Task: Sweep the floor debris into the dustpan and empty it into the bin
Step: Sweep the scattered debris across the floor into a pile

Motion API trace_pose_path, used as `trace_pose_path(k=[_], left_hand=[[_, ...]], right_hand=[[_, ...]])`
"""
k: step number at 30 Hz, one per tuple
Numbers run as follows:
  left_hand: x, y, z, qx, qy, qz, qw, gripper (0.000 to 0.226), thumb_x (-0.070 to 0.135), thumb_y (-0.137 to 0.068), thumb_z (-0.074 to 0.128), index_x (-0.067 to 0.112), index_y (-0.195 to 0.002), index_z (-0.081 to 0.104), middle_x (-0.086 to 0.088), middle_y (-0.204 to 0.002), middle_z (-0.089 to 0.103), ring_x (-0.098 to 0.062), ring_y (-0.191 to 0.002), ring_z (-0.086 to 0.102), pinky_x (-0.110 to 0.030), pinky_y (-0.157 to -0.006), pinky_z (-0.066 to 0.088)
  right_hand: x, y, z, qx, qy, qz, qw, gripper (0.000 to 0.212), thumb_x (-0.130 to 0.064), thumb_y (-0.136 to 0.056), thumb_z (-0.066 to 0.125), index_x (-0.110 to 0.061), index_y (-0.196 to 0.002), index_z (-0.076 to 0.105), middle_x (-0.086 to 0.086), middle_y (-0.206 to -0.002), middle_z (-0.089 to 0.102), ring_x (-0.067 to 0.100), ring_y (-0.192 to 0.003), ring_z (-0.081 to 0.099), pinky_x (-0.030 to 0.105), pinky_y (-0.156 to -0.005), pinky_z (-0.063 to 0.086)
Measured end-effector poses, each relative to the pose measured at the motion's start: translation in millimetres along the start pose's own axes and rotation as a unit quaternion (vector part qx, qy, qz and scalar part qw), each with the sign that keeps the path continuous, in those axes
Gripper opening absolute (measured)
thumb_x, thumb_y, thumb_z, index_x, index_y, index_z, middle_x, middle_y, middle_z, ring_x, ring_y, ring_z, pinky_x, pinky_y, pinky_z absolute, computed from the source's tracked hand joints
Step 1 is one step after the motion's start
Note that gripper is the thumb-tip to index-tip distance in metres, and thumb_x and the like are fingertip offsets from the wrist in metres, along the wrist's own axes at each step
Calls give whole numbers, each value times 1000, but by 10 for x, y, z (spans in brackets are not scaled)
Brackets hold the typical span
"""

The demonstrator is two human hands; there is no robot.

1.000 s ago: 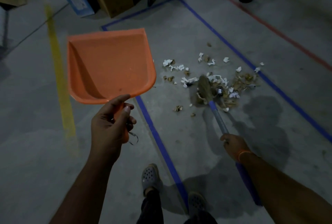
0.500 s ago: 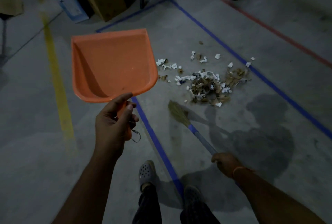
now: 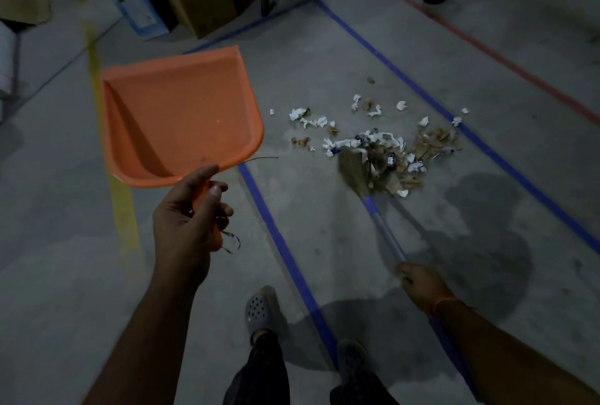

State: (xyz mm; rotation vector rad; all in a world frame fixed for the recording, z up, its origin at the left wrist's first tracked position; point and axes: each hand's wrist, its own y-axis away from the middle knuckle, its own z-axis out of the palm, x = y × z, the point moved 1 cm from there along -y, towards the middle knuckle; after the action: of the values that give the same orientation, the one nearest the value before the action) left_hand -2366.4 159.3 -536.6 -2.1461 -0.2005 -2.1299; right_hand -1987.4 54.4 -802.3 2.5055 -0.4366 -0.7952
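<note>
Left hand [image 3: 191,222] gripping dustpan [image 3: 181,115] handle, pan aloft; right hand [image 3: 420,284] clasping broom [image 3: 354,169] at debris [image 3: 389,151]. Risk: hard stroke scatters light scraps beyond pile.

Dim, murky light; soft shadows, wide-angle bending at edges.

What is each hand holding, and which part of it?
The left hand grips the orange dustpan by its short handle. The right hand holds the broom partway along its blue stick.
</note>
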Motion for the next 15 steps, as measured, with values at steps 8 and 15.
trace_pose_path(k=[8,15], left_hand=[[-151,-750,-665,9,-1,-9,1000,31,4,-100,58,17,-127,67,-8,-101,70,-18,-66,62,-26,-57,49],[-198,-1753,-1452,-5,-36,-25,999,29,3,-99,59,13,-125,68,-8,-99,71,-18,-65,63,-25,-56,49]], right_hand=[[-1809,-727,550,-20,-52,-82,995,24,-4,-85,55,-20,-97,69,6,-87,66,17,-66,61,19,-59,46],[-3466,-1467,1244,-79,-31,-85,993,25,-12,-90,52,-19,-108,68,13,-106,68,30,-92,66,27,-78,51]])
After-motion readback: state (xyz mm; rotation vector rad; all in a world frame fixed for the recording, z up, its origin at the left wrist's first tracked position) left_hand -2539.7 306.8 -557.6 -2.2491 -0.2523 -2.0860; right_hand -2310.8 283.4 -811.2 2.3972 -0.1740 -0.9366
